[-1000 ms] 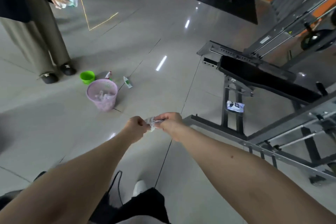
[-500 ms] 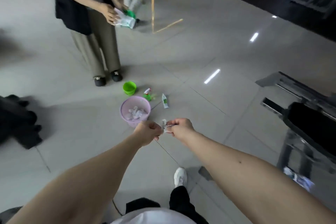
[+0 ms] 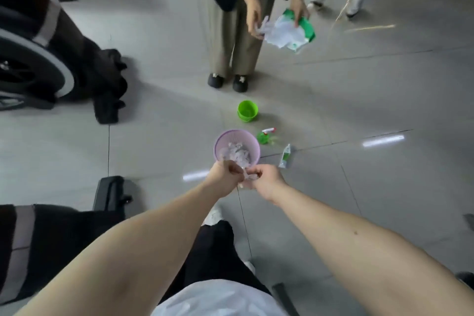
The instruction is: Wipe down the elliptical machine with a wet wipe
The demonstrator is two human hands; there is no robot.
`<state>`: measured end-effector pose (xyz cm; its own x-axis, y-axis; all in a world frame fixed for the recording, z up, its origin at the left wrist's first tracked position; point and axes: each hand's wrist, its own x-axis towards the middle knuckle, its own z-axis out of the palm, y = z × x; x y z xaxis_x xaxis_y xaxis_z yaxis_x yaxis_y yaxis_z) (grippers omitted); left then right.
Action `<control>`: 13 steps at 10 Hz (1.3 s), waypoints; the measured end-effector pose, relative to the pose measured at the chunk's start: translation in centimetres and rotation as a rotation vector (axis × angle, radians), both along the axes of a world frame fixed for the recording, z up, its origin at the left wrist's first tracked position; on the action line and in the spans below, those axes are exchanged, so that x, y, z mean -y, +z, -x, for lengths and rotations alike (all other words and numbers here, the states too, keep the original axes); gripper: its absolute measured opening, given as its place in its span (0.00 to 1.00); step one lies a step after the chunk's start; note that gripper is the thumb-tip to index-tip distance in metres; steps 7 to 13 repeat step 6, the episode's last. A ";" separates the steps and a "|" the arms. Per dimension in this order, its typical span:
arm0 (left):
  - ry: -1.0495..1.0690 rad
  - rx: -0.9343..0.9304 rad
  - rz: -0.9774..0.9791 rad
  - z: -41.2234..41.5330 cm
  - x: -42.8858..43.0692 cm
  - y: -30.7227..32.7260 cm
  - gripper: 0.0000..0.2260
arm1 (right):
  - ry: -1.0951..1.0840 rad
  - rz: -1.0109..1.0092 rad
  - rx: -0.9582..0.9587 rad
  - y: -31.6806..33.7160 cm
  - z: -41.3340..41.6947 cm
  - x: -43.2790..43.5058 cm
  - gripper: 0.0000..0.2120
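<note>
White wet wipe [image 3: 247, 177] spans left hand [image 3: 225, 174] and right hand [image 3: 268, 179], both grips pinching its ends

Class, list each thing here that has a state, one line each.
Wipe, crumpled, pinched between left hand and right hand.
Basket, upright, holds crumpled wipes.
Bucket, upright, open.
Spray bottle, lying flat.
Tube, lying flat.
Wipe pack, open, held by another person.
</note>
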<state>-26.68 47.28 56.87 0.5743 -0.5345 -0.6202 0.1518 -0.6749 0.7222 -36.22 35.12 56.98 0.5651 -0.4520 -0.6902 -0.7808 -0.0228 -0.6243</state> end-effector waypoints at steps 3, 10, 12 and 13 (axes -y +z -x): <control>0.159 -0.077 -0.188 -8.3 6.7 -19.0 0.05 | 0.073 0.179 -0.183 -17.8 -10.5 6.5 0.06; 0.283 -0.231 -0.284 -9.7 11.5 -36.8 0.23 | 0.041 0.164 -0.272 -35.6 -13.3 12.2 0.17; 0.283 -0.231 -0.284 -9.7 11.5 -36.8 0.23 | 0.041 0.164 -0.272 -35.6 -13.3 12.2 0.17; 0.283 -0.231 -0.284 -9.7 11.5 -36.8 0.23 | 0.041 0.164 -0.272 -35.6 -13.3 12.2 0.17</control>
